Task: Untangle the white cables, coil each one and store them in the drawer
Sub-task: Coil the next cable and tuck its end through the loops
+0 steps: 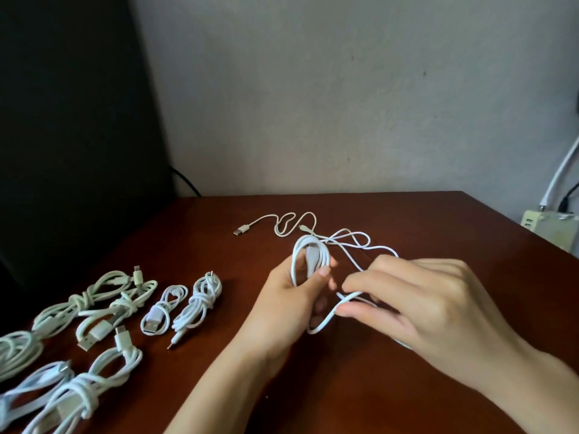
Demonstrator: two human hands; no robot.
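- Head view: the left hand (294, 296) is gripping a half-wound white coil (310, 255), fingers curled round its loops and the thumb pressing on its near side; the coil is standing upright above the fist
- The right hand (416, 305) is sitting just beside the left, to its right; its thumb and forefinger are pinching a loose strand (326, 322) that is sagging in a loop between the two hands
- More of this strand is trailing from the coil over the surface (407, 386) in slack loops beyond the right hand's knuckles
- A loose cable (266, 218) with a USB plug is lying flat farther back, apart from both hands; whether it is joining the held one I cannot tell
- Several white bundles (200, 303), each wrapped round its own middle, are lying in rows on the left part of the surface, well apart from the hands
- A grey wall (344, 104) is rising behind the surface; a pale power strip (548, 227) is showing at the right edge
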